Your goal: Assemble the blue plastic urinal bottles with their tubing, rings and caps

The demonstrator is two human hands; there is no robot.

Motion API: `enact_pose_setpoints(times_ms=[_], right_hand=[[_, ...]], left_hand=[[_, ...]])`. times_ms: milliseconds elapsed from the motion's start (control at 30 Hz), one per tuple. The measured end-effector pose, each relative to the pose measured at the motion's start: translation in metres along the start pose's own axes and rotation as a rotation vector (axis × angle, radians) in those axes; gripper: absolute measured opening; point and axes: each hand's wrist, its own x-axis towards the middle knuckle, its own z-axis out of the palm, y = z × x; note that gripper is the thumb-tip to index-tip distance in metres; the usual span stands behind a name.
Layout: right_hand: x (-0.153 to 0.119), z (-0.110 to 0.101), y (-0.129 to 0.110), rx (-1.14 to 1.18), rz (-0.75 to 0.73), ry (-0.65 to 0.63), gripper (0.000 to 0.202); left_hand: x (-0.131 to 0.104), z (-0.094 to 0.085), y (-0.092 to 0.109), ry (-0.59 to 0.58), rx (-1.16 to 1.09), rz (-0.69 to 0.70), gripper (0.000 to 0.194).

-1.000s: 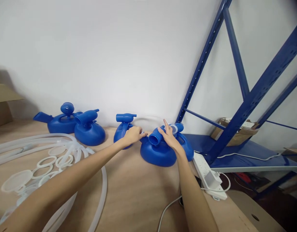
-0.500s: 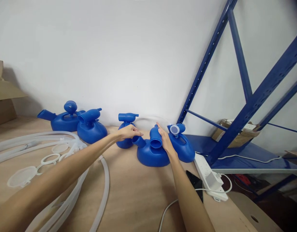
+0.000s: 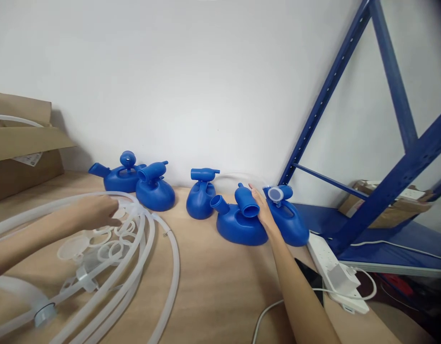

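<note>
Cardboard forms an open box at our far left, its flap folded out against the white wall. On the pale wood-look tabletop, our left hand hovers over translucent tubes and whitish rings; we cannot tell whether its fingers grip anything. Behind them, two blue bottles sit side by side near the wall. We see a third bottle near mid-table, then a fourth bottle, upright, with a short spout and a blue cylinder on top. Our right hand is open, fingers extended along that cylinder's right side, not closed around it. Just right stands a fifth bottle with a pale round cap. Beside it we have a dark phone and a white power strip, before blue metal shelving holding another cardboard box.
</note>
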Motion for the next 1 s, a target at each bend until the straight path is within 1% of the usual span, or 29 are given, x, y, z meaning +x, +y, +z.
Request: enact_pose_setpoints(times_ms=[33,67,100,133,200,233,300,333,367,433,467,533,567,633,700,767,833,900,933,1000], right_hand=[[0.0,0.0,-0.001,0.008,0.008,-0.006,0.076],[0.0,0.001,-0.002,0.014,0.015,-0.011,0.075],[-0.001,0.001,-0.003,0.02,0.021,-0.014,0.075],[-0.001,0.001,-0.005,0.026,0.026,-0.016,0.076],[-0.002,0.002,-0.008,0.034,0.034,-0.021,0.079],[-0.003,0.002,-0.01,0.038,0.036,-0.029,0.08],[-0.004,0.003,-0.014,0.043,0.035,-0.057,0.082],[-0.005,0.003,-0.015,0.044,0.033,-0.074,0.081],[-0.006,0.003,-0.016,0.044,0.031,-0.09,0.08],[-0.008,0.002,-0.018,0.033,0.025,-0.115,0.076],[-0.009,0.0,-0.019,0.019,0.021,-0.119,0.073],[-0.007,-0.007,-0.021,-0.028,0.016,-0.101,0.07],[-0.005,-0.014,-0.022,-0.06,0.014,-0.072,0.07],[-0.001,-0.033,-0.025,-0.129,0.005,0.031,0.071],[0.003,-0.06,-0.026,-0.213,-0.001,0.194,0.07],[0.003,-0.089,-0.025,-0.336,0.028,0.397,0.067],[-0.001,-0.113,-0.017,-0.421,0.104,0.503,0.069],[-0.006,-0.128,-0.005,-0.493,0.215,0.535,0.078],[-0.009,-0.131,0.002,-0.522,0.271,0.523,0.083],[-0.013,-0.131,0.014,-0.568,0.365,0.462,0.092]], left_hand=[[-0.006,0.002,-0.005,-0.006,0.055,-0.031,0.034],[-0.011,0.005,-0.004,-0.018,0.095,-0.042,0.033],[-0.013,0.007,0.003,-0.031,0.119,-0.036,0.035],[-0.014,0.009,0.014,-0.036,0.125,-0.012,0.039],[-0.01,0.015,0.046,-0.031,0.091,0.096,0.05],[-0.006,0.018,0.066,-0.016,0.077,0.169,0.052],[0.007,0.026,0.106,0.061,0.051,0.41,0.057],[0.015,0.031,0.126,0.093,0.028,0.521,0.063],[0.023,0.035,0.144,0.119,0.008,0.61,0.071],[0.039,0.045,0.176,0.151,-0.02,0.72,0.079],[0.047,0.049,0.189,0.155,-0.028,0.753,0.075],[0.06,0.056,0.208,0.159,-0.04,0.794,0.057],[0.065,0.059,0.214,0.162,-0.052,0.805,0.05],[0.075,0.063,0.221,0.171,-0.091,0.826,0.042],[0.082,0.067,0.224,0.172,-0.132,0.852,0.041],[0.086,0.07,0.225,0.164,-0.15,0.866,0.041],[0.088,0.073,0.229,0.154,-0.146,0.842,0.04],[0.087,0.075,0.234,0.151,-0.136,0.786,0.044],[0.087,0.075,0.237,0.152,-0.129,0.751,0.046],[0.087,0.074,0.242,0.157,-0.114,0.677,0.049]])
